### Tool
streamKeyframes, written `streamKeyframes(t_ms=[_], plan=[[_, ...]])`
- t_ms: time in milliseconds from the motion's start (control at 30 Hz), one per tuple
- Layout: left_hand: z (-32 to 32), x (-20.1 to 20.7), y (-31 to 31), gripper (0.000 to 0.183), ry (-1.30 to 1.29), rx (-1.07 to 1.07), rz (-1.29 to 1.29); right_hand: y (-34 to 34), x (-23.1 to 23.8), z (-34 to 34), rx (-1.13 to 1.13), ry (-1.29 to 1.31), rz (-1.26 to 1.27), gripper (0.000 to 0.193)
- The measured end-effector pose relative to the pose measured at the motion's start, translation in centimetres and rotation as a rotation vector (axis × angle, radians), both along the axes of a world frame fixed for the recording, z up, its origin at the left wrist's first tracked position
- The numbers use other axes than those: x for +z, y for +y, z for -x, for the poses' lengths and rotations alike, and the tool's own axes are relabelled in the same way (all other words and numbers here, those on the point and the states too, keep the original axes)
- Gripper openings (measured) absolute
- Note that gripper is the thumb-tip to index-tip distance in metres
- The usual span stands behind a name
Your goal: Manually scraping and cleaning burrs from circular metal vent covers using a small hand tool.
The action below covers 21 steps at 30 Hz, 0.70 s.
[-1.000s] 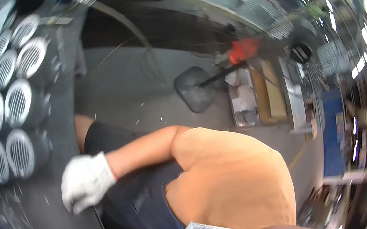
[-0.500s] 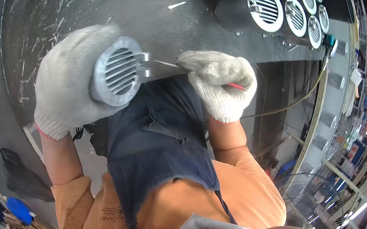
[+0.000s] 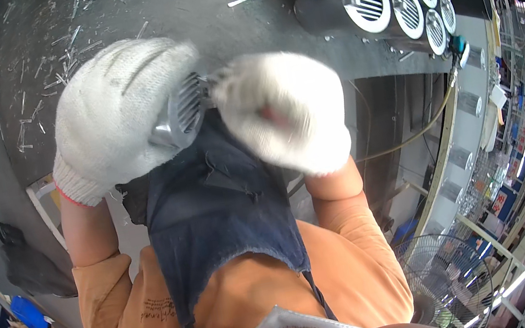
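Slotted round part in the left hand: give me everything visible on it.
The slotted round part looks like grey metal: a circular face with parallel slots like a grille, on a smooth, shiny cylindrical body seen below the face. Most of it is hidden. The gloved left hand wraps its body from the left, holding it above the dark apron with the face turned toward the right. The gloved right hand, blurred, is against the face's right edge. Whether a tool is in that hand cannot be told.
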<state>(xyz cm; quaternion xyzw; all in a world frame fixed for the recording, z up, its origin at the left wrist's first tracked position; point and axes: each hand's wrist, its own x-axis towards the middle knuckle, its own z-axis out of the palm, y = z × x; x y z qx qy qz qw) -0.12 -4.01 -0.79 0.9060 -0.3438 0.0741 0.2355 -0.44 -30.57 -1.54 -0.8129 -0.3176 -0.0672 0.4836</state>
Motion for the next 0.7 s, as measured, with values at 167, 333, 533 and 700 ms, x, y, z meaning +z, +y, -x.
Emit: streamKeyframes(t_ms=[167,333,533,700], plan=[[-0.1,0.0,0.8,0.079,0.065,0.053,0.075,-0.5,-1.8,-1.0,-0.055,0.810,-0.699,0.015],[0.2,-0.6,1.6,0.078,-0.012,0.039,0.172,-0.4,-2.9,2.6,-0.135,0.738,-0.951,0.024],[0.4,-0.8,1.5,0.080,-0.008,0.072,0.158,-0.2,-2.2,5.2,-0.182,0.733,-0.857,0.023],[0.7,-1.1,1.7,0.082,0.006,0.090,0.115,-0.5,-2.3,4.9,-0.094,0.585,-0.632,0.020]])
